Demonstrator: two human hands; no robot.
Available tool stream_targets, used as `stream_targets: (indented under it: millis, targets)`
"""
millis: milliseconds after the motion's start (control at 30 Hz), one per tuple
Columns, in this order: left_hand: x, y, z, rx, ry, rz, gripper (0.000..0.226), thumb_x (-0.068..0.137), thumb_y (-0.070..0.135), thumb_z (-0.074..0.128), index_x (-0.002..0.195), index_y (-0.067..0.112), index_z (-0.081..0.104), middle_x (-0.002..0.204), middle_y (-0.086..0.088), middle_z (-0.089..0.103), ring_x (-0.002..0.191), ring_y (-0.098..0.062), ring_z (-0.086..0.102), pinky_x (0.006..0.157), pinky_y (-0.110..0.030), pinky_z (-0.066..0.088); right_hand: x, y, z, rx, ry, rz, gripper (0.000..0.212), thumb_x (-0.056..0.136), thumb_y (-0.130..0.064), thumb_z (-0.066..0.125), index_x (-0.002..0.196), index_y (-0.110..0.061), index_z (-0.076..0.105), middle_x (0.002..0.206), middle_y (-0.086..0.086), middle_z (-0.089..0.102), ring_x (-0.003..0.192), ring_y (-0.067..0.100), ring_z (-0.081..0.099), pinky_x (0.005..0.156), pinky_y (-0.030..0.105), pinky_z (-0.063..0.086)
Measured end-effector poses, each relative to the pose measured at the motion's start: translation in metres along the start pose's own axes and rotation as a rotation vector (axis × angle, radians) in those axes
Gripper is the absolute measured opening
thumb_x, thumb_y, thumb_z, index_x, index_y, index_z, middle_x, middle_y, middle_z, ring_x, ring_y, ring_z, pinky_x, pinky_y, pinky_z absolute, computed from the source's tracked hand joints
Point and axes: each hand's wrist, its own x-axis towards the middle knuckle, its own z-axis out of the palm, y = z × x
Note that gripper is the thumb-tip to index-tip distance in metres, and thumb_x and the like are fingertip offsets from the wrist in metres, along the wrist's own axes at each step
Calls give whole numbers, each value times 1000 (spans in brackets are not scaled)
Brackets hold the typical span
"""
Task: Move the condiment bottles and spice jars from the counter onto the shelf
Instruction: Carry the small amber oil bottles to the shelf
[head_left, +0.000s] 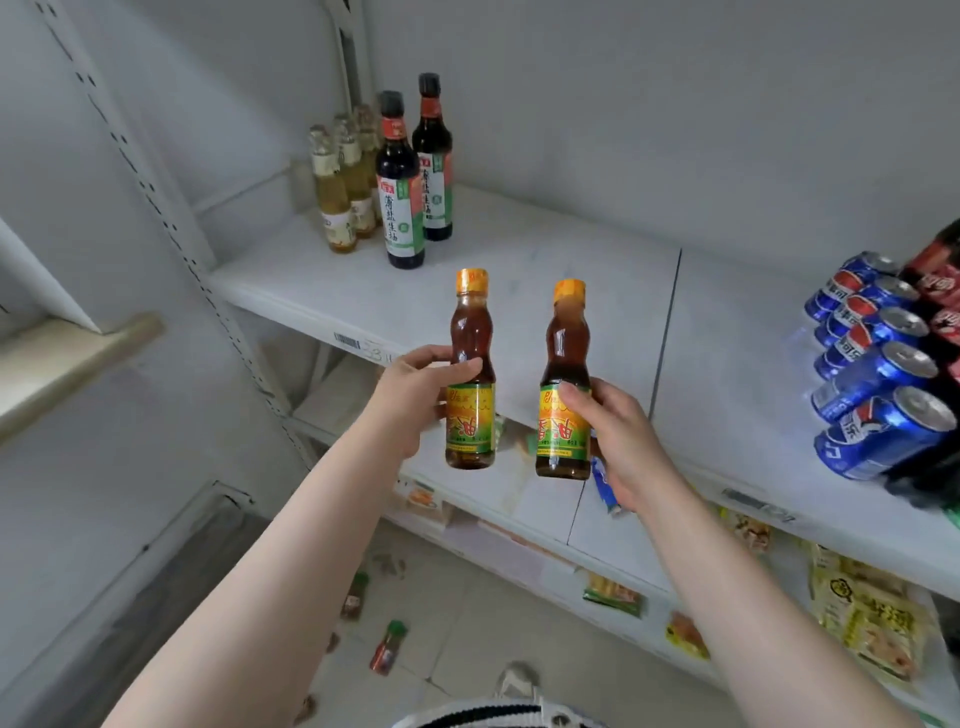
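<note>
2 sesame oil bottles are held upright in front of the white shelf (519, 270), neither touching it. The left hand (415, 400) grips the left sesame oil bottle (470, 369) with fingers curled round its waist and thumb across the front; the right hand (618, 431) grips the right sesame oil bottle (564, 384) around its labelled lower half. Both have orange caps, amber oil and yellow-green labels with red characters; the right one reads 香油.

At the back left of the shelf stand 2 dark soy sauce bottles (402, 192) with black caps and white-green labels reading 薄盐生抽. Just beside them, further left, stands a row of pale yellow bottles (337, 202), their small print unreadable. The stretch of shelf directly behind the held bottles is bare. At the right end, blue Pepsi cans (878, 374) lie stacked on their sides, with red Coca-Cola bottles (940, 280) against them at the frame edge.

A barcode price tag (347, 341) sits on the shelf's front lip. On the lower shelf (519, 499) lie snack packets (862, 613) in yellow and green wrappers. On the tiled floor (467, 623) below lie 2 small spice jars (387, 647), the nearer with a green cap and red contents.
</note>
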Motion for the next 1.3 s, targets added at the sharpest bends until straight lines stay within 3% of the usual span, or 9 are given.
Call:
stream_targets:
  millis: [133,433,667,867,1033,1200,1300]
  targets:
    - [42,27,13,-14,30,79,24,82,7,72,104,11,64,87,-7,71,76,-21,68,69,-31,56,42,-20,-10,-13,-14,-9,15,90,-28,60,104,-22,61,101,2,69,95,17,65,78,32,52]
    - [151,75,23,111,16,167,37,87,8,67,123,10,60,101,-6,67,99,-24,63,85,-42,50,117,-40,-10,4,30,-14,23,90,-26,61,111,-15,60,100,5,68,94,20,65,72,28,49]
    - [239,104,31,183,-25,195,31,89,7,64,118,16,58,110,-2,64,106,-24,60,90,-46,49,174,-49,10,5,115,-28,23,90,-24,62,110,-13,61,97,5,68,83,14,66,63,21,48]
    - [294,116,34,268,-46,232,38,89,6,63,125,12,56,120,-7,63,108,-27,60,89,-43,50,218,-48,24,17,193,-16,31,88,-27,65,114,-11,60,104,8,69,93,21,67,71,28,50]
    - [322,119,32,329,-55,281,36,87,12,66,122,18,56,124,-7,63,112,-28,60,95,-51,50,237,-50,33,38,227,-16,29,89,-24,64,113,-8,61,100,8,68,87,18,66,68,25,50]
    - [329,126,37,391,-70,394,36,90,11,63,125,12,55,130,-7,59,111,-16,55,100,-41,46,249,-52,38,25,231,-13,26,88,-24,65,110,-10,61,98,7,68,87,19,67,69,26,50]
    - [329,127,38,429,-93,417,37,91,11,62,127,11,53,130,-5,59,107,-11,51,94,-30,43,255,-54,40,24,226,-14,26,89,-25,64,110,-11,61,98,5,68,86,17,67,68,25,50]
